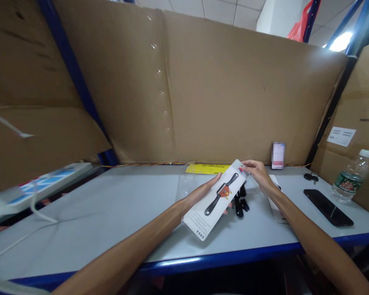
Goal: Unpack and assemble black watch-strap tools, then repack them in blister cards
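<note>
I hold a long white packaging card [212, 209] with a black-handled tool printed or mounted on it, tilted above the table. My left hand [204, 192] grips the card's left edge, thumb on top and fingers under it. My right hand [258, 174] pinches the card's far upper corner. Several loose black tools [240, 201] lie on the table right beside and partly under the card. A clear plastic sleeve [186, 184] lies flat just behind my left hand.
The grey table [110, 213] has a blue front edge. A black phone [328, 207], keys [310, 177] and a water bottle [349, 176] sit at the right. A yellow strip [207, 168] lies at the back. Cardboard walls [233, 90] surround the table; flat printed packs [39, 186] lie left.
</note>
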Demonstrator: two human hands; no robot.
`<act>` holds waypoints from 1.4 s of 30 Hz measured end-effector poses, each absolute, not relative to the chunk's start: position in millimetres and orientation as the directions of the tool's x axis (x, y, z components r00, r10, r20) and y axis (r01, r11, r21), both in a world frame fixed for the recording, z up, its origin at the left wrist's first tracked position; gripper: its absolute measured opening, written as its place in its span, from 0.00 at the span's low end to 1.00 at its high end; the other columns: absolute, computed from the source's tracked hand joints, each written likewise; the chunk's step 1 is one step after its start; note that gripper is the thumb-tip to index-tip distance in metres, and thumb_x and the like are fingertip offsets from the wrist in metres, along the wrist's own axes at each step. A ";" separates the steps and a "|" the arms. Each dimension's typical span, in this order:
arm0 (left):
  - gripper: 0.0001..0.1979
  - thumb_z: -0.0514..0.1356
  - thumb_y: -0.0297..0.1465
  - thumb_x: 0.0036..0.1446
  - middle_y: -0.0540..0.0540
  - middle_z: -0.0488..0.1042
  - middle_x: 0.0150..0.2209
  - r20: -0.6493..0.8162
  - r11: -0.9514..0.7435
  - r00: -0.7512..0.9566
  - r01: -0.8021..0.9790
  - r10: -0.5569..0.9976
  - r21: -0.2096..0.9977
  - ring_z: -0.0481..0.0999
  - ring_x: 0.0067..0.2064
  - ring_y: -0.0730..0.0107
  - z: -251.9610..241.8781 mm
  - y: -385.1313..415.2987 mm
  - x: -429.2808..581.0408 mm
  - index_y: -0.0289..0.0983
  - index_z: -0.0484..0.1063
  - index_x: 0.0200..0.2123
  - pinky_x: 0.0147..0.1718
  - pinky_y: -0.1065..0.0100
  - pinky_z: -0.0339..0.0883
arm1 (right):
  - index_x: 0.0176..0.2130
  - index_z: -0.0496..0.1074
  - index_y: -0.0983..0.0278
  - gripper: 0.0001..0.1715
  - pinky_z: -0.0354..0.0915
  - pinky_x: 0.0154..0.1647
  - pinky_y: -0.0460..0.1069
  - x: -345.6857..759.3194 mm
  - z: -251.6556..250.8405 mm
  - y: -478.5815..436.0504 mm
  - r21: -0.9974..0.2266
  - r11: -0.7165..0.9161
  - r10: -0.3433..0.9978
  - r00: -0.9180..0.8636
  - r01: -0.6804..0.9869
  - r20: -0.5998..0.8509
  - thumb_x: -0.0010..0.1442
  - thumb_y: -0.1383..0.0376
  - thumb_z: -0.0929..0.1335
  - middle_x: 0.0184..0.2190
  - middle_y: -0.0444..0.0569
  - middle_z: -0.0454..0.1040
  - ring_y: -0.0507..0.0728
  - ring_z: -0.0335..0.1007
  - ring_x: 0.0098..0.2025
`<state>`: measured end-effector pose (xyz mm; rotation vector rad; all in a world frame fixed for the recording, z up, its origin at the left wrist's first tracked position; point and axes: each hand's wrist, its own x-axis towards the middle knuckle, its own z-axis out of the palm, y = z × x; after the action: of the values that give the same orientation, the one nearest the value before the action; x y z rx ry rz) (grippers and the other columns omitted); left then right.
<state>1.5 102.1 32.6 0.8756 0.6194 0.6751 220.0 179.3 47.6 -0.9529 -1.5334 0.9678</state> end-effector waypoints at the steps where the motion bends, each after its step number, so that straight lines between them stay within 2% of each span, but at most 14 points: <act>1: 0.33 0.53 0.54 0.61 0.37 0.78 0.37 -0.203 0.471 0.650 -0.269 0.733 0.840 0.80 0.34 0.57 32.9 101.8 1.1 0.31 0.69 0.54 0.30 0.59 0.76 | 0.33 0.78 0.64 0.12 0.63 0.38 0.49 221.0 49.0 179.3 -0.934 0.347 0.934 -0.129 0.088 0.334 0.45 0.62 0.71 0.32 0.48 0.79 0.56 0.71 0.35; 5: 0.33 0.52 0.54 0.61 0.37 0.78 0.37 -0.191 0.493 0.684 -0.277 0.704 0.825 0.81 0.35 0.56 36.2 98.5 1.4 0.31 0.68 0.55 0.30 0.60 0.76 | 0.28 0.76 0.65 0.14 0.59 0.32 0.47 225.9 55.5 178.2 -0.953 0.292 0.953 -0.102 0.079 0.284 0.44 0.57 0.75 0.25 0.45 0.75 0.52 0.66 0.28; 8: 0.33 0.53 0.54 0.60 0.38 0.78 0.35 -0.207 0.508 0.682 -0.275 0.702 0.817 0.80 0.33 0.58 39.5 95.0 1.9 0.31 0.68 0.54 0.29 0.62 0.75 | 0.28 0.75 0.65 0.16 0.57 0.30 0.47 228.2 58.7 177.2 -0.954 0.295 0.948 -0.136 0.049 0.286 0.43 0.56 0.76 0.24 0.44 0.74 0.51 0.64 0.26; 16: 0.34 0.52 0.55 0.60 0.37 0.78 0.35 -0.229 0.487 0.671 -0.222 0.705 0.845 0.80 0.33 0.57 38.4 96.1 0.3 0.31 0.69 0.53 0.30 0.61 0.75 | 0.28 0.76 0.65 0.15 0.58 0.33 0.47 232.7 55.5 185.1 -0.950 0.309 0.932 -0.214 0.046 0.293 0.43 0.57 0.76 0.26 0.44 0.75 0.52 0.66 0.29; 23: 0.33 0.52 0.54 0.61 0.38 0.78 0.36 -0.205 0.482 0.683 -0.243 0.701 0.842 0.80 0.35 0.57 40.6 93.7 2.4 0.33 0.69 0.54 0.30 0.61 0.75 | 0.28 0.74 0.65 0.14 0.57 0.33 0.48 236.0 54.2 190.6 -0.909 0.395 0.895 -0.277 0.133 0.348 0.48 0.56 0.73 0.26 0.44 0.73 0.52 0.65 0.30; 28: 0.36 0.51 0.57 0.60 0.35 0.79 0.37 -0.199 0.511 0.737 -0.225 0.646 0.830 0.81 0.35 0.55 32.2 103.2 -3.5 0.31 0.69 0.53 0.31 0.60 0.76 | 0.26 0.72 0.65 0.14 0.57 0.33 0.48 236.2 53.3 193.3 -0.859 0.469 0.865 -0.302 0.204 0.401 0.50 0.56 0.70 0.24 0.43 0.71 0.52 0.63 0.29; 35: 0.35 0.50 0.56 0.61 0.35 0.79 0.38 -0.175 0.499 0.747 -0.231 0.641 0.835 0.81 0.35 0.56 30.5 103.7 -2.9 0.31 0.69 0.54 0.32 0.59 0.76 | 0.26 0.73 0.65 0.14 0.58 0.34 0.48 242.6 57.9 191.9 -0.876 0.431 0.871 -0.354 0.214 0.342 0.50 0.56 0.70 0.25 0.45 0.72 0.53 0.65 0.29; 38: 0.35 0.50 0.56 0.61 0.35 0.79 0.39 -0.176 0.495 0.743 -0.232 0.646 0.837 0.81 0.36 0.55 31.3 103.7 -1.8 0.32 0.69 0.54 0.33 0.59 0.76 | 0.26 0.73 0.65 0.14 0.57 0.32 0.48 242.2 58.0 191.7 -0.886 0.416 0.878 -0.346 0.205 0.332 0.50 0.56 0.71 0.24 0.44 0.72 0.52 0.64 0.29; 42: 0.34 0.50 0.55 0.62 0.34 0.79 0.39 -0.158 0.477 0.730 -0.253 0.665 0.841 0.81 0.36 0.56 33.7 102.6 -2.9 0.32 0.68 0.55 0.32 0.59 0.76 | 0.25 0.71 0.64 0.13 0.57 0.28 0.47 246.1 57.3 203.9 -0.889 0.415 0.898 -0.242 0.192 0.367 0.47 0.57 0.72 0.23 0.44 0.72 0.52 0.63 0.27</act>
<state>-2.9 102.6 33.7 0.9115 0.5108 0.5915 246.1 203.9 57.3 -0.9598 -1.6988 0.9092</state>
